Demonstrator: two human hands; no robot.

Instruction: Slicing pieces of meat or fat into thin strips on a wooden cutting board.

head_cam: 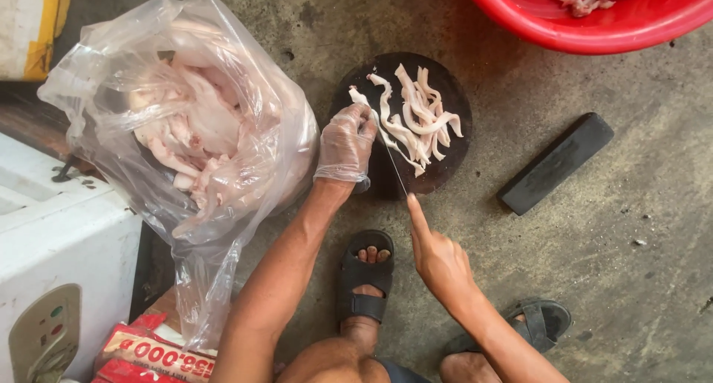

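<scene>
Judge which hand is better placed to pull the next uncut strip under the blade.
Left, probably. The gloved left hand already pins a pale meat strip on the round dark board, beside the other strips. The bare right hand is wrapped on the knife, forefinger along its spine.

Setting: informal food-preparation area at ground level, likely a yard or back area of a home or stall; which one cannot be told.
Floor: bare stained concrete (609, 279), used as work surface.
Evidence: round dark chopping board (445, 167) set directly on floor.
Storage: clear plastic bag of raw meat (200, 130); red plastic basin (594, 30).
Fixture: white appliance (52, 257) at left.
</scene>
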